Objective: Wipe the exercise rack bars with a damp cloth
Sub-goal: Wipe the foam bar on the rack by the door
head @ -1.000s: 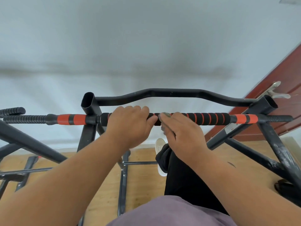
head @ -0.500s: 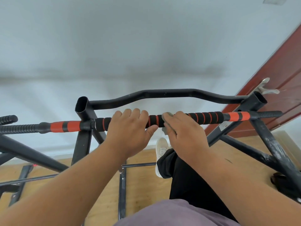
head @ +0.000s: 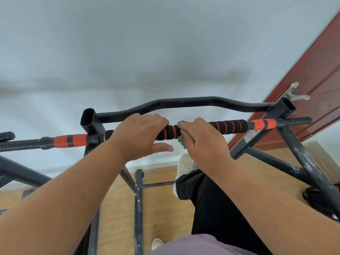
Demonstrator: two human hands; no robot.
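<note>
A black exercise rack carries a horizontal bar (head: 230, 127) with black foam and orange rings. My left hand (head: 139, 135) grips the bar left of centre, fingers curled over the top and thumb sticking out below. Just to its right, my right hand (head: 204, 140) wraps a grey cloth (head: 182, 138) round the bar; only the cloth's left edge shows past the fingers. A curved black bar (head: 184, 103) runs behind, between two open upright tubes (head: 88, 118).
White wall ahead. A red-brown door (head: 316, 70) with a metal handle (head: 294, 94) stands at the right. Rack struts (head: 303, 159) slope down right and left. My raised leg in black trousers and a pale shoe (head: 184, 168) are below, over a wooden floor.
My two hands have drawn a little apart, showing more black foam between them. The left thumb has come off the bar and points out. The view has tilted slightly.
</note>
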